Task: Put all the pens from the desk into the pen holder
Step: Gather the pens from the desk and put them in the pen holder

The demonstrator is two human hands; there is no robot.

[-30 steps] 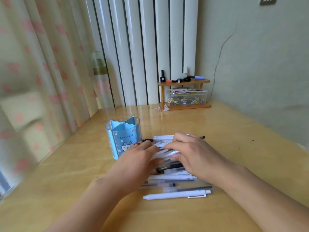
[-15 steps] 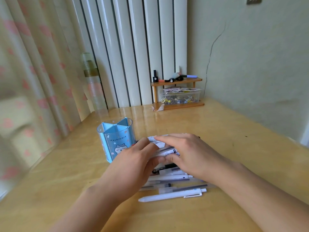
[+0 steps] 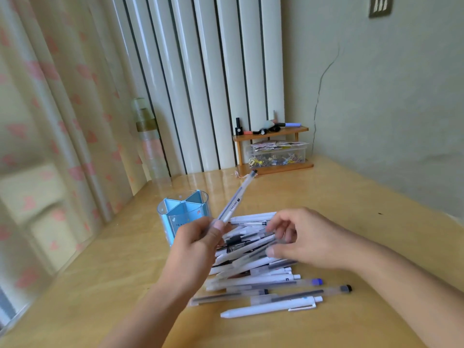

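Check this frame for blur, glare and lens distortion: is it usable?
Head view: curtain at left smeared by motion; left hand, its raised pen and the pen pile reasonably sharp; window glare on the desk; wide-angle bending at edges. Usable.

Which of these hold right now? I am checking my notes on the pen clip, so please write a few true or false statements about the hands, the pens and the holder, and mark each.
1. The left hand holds a pen raised off the desk. True.
2. The pen holder already has several pens in it. False: its compartments that show look empty.
3. The right hand is over the pile of pens, fingers curled on some of them. True.
4. The pen holder lies tipped on its side. False: it stands upright.
5. The white pen nearest the camera lies flat on the desk. True.
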